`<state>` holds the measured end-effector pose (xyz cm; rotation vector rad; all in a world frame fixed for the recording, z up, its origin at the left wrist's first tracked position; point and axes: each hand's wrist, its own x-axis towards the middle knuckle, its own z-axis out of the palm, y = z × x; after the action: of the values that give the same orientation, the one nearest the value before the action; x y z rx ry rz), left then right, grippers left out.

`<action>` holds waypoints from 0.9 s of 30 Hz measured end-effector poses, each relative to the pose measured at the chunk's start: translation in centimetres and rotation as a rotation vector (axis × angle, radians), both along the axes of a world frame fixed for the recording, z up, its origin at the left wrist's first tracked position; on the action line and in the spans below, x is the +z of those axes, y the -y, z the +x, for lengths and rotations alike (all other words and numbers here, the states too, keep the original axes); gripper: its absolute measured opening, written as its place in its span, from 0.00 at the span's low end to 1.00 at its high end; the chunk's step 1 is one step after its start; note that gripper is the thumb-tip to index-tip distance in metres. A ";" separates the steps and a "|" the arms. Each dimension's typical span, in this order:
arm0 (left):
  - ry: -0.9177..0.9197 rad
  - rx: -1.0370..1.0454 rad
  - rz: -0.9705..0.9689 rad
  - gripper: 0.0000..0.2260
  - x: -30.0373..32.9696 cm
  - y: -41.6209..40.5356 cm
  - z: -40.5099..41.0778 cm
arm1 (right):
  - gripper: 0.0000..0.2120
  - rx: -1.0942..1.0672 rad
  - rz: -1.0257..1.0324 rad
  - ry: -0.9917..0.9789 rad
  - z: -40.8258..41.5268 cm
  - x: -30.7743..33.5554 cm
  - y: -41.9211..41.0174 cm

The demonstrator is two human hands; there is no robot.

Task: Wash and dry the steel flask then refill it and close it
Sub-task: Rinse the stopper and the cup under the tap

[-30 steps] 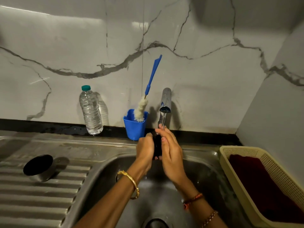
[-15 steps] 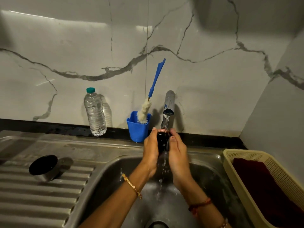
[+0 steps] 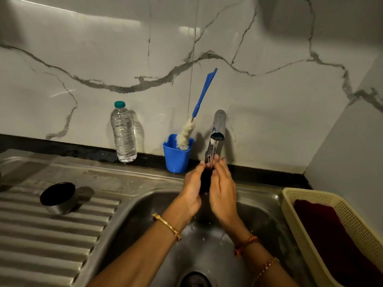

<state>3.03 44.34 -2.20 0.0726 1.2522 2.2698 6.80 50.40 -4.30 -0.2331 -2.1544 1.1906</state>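
Rinsing under the tap (image 3: 216, 137): a small dark piece (image 3: 205, 181), probably the flask's cap, sandwiched upright between both palms directly below the spout, over the sink (image 3: 145, 206).

Left hand (image 3: 191, 191): fingers curled around the piece's left side.
Right hand (image 3: 222, 193): fingers straight, pressed flat against its right side; equally near.
Steel flask (image 3: 60, 198): lying on its side, mouth facing the camera, well left of the tap on the ribbed drainboard.
Bottle brush (image 3: 192, 121): standing in the blue cup (image 3: 176, 156), just left of the tap.

Change: half a second ago both hands sat slightly lower under the tap, the piece more exposed; now the palms close tighter around it.
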 end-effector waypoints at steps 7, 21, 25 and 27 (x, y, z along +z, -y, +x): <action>-0.702 -0.055 -0.379 0.17 -0.8 -0.6 -0.1 | 0.11 -0.002 -1.358 0.245 -0.9 3.9 -2.1; 0.323 -0.102 -0.093 0.14 1.4 1.8 -0.4 | 0.28 0.073 0.374 0.032 -0.6 1.1 -0.3; 0.295 -0.164 -0.089 0.15 2.0 1.9 -0.9 | 0.23 0.029 0.891 -0.132 -1.3 0.9 -1.7; 0.241 -0.165 -0.071 0.13 2.3 1.6 -1.2 | 0.21 -0.011 0.786 -0.155 -1.3 0.4 -2.0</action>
<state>1.86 42.71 0.13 -0.1157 1.1534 2.0236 5.47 52.41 -3.90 0.1854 -2.2927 0.2750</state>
